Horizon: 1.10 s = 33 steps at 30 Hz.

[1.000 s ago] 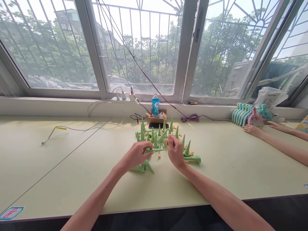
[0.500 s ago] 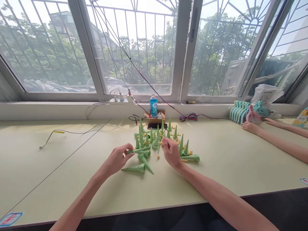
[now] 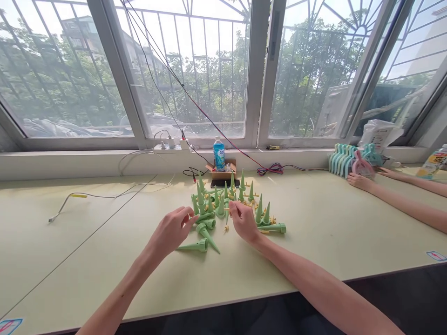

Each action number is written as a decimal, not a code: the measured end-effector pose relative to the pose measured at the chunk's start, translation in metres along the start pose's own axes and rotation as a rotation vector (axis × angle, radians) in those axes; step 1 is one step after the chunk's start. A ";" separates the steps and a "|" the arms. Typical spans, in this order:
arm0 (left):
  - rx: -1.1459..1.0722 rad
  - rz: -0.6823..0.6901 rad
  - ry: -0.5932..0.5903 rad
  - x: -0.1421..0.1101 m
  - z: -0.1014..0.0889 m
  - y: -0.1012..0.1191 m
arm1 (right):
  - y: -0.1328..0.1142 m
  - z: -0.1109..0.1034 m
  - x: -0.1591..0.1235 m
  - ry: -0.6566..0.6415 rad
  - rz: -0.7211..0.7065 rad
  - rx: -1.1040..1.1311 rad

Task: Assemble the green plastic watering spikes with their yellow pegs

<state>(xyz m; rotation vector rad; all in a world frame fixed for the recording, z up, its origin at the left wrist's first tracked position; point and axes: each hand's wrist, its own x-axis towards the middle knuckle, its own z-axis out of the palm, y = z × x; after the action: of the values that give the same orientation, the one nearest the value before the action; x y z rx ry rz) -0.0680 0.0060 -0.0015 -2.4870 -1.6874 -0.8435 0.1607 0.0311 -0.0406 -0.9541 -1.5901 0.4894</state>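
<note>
My left hand [image 3: 176, 228] is closed, thumb and fingers pinching one end of a green plant watering spike [image 3: 206, 216] that lies across other spikes. Its fingertips partly hide that end. My right hand [image 3: 243, 221] is closed around another green watering spike [image 3: 226, 215], which points tip down. A small yellow valve [image 3: 226, 209] sticks out at its fingertips. In front of the hands lie a loose spike [image 3: 197, 245] and a tilted one [image 3: 208, 236]. A loose yellow valve [image 3: 226, 229] rests on the table between my hands. Several spikes stand upright behind them.
A blue bottle [image 3: 219, 156] stands in a small cardboard box [image 3: 223, 176] with a dark phone [image 3: 223, 183] before it. Cables [image 3: 270, 169] run along the windowsill. At right, another person's hands [image 3: 361, 181] touch a pink dustpan-like item [image 3: 362, 165] beside several teal ones [image 3: 340, 159].
The view has shifted slightly, so things appear further left. My left hand has moved a little to the right along the spike. My right hand keeps its grip.
</note>
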 end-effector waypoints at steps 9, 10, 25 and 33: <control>-0.052 -0.007 -0.110 -0.014 0.012 0.014 | 0.000 0.000 0.000 -0.012 0.000 0.009; -0.059 -0.009 -0.096 -0.014 0.014 0.014 | 0.000 0.000 0.000 -0.014 0.000 0.009; -0.331 0.141 0.035 0.032 0.024 0.044 | 0.002 -0.002 0.003 -0.026 0.042 -0.007; -0.406 0.153 0.035 0.025 0.048 0.042 | 0.004 -0.002 0.003 -0.113 0.016 -0.035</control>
<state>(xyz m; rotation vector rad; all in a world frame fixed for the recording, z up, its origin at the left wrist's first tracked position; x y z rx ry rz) -0.0050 0.0245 -0.0197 -2.7823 -1.4060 -1.3156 0.1640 0.0352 -0.0416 -0.9804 -1.6980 0.5362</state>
